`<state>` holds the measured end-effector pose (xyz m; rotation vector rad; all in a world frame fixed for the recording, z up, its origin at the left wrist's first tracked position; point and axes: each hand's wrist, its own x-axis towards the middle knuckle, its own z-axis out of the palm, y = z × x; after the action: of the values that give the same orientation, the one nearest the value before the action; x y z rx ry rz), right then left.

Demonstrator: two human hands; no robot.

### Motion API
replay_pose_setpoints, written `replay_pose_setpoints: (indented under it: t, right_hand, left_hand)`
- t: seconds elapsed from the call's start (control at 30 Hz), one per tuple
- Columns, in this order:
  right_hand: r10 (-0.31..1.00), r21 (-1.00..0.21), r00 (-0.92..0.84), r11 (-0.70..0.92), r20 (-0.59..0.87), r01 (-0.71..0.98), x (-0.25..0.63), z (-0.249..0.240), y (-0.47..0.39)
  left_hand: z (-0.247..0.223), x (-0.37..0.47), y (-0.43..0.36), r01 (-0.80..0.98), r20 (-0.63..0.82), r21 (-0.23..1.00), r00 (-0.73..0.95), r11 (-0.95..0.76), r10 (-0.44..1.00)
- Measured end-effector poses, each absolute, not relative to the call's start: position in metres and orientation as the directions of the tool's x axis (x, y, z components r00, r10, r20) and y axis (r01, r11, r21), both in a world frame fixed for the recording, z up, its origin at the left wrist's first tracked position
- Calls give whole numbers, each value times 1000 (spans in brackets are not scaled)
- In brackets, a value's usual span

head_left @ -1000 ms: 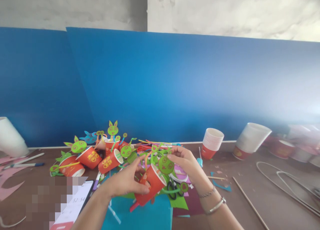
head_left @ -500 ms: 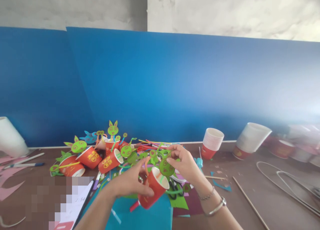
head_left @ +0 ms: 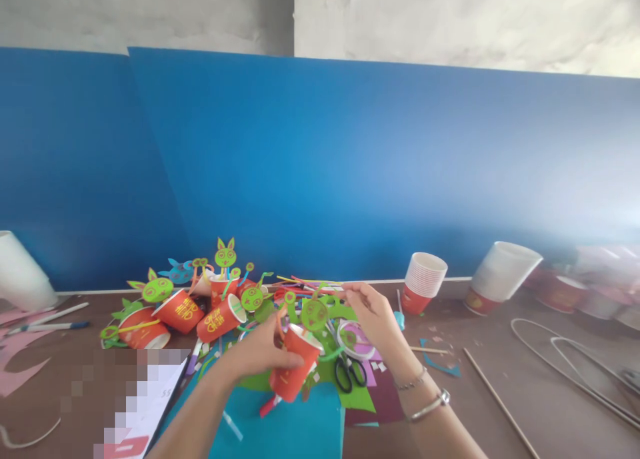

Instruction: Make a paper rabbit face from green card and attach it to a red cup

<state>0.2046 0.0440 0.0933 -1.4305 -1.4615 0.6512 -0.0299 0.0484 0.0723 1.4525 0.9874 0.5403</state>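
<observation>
My left hand (head_left: 267, 352) is wrapped round a red paper cup (head_left: 296, 362), tilted above the blue sheet. A round green paper face (head_left: 315, 314) with drawn features stands over the cup's white rim. My right hand (head_left: 373, 312) is up and to the right of that face, thumb and fingers drawn together. Their tips are beside a thin green strip above the face; what they grip is too small to make out. Black-handled scissors (head_left: 350, 374) lie below my right hand, near a roll of tape (head_left: 356, 339). Under the cup is a red marker (head_left: 270, 406).
Several finished-looking red cups with green animal faces (head_left: 183, 311) crowd the left. A stack of paper cups (head_left: 424, 282) and a wrapped stack (head_left: 503, 279) stand right. A wooden stick (head_left: 500, 402), a cable (head_left: 565, 369) and a phone or tablet (head_left: 157, 406) lie on the brown table.
My left hand has carried the cup and its green face slightly left and up. My right hand has come off the face, leaving the scissors and tape more visible.
</observation>
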Motion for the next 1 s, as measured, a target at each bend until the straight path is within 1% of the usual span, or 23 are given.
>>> replay_pose_setpoints:
  t: [0.07,0.13,0.2,0.27,0.4,0.57,0.7,0.83,0.93,1.0]
  right_hand:
    - [963,-760,94,137,252,636,205,89,44]
    - [985,-538,-34,122,170,834,202,84,42]
    - [987,-308,-155,161,46,938,194,79,39]
    - [981,-222,-193,185,-11,957,184,75,35]
    - [977,-159,-202,189,-68,969,167,69,33]
    - [951,-160,-287,266,-120,950,157,66,26]
    - [916,-187,-356,323,-184,928,144,68,15]
    - [924,-102,-291,274,-249,956,128,68,11]
    - [927,-99,-271,253,-260,962,123,65,13]
    - [926,-115,-277,255,-258,960,125,64,15]
  left_hand:
    - [70,-37,55,436,-249,896,342,82,906]
    - [68,-41,60,599,-237,797,193,77,952]
    - [67,-42,62,708,-213,704,128,61,969]
    - [68,-42,61,785,-195,619,100,43,976]
    - [74,-41,58,878,-156,478,45,35,987]
    - [79,-46,57,917,-99,399,15,26,995]
    - [83,-48,55,930,-105,367,31,10,994]
    - [90,-44,51,946,-87,324,-3,31,996]
    - [94,-38,49,944,28,330,-18,8,999]
    - [96,-33,45,919,133,388,22,-73,991]
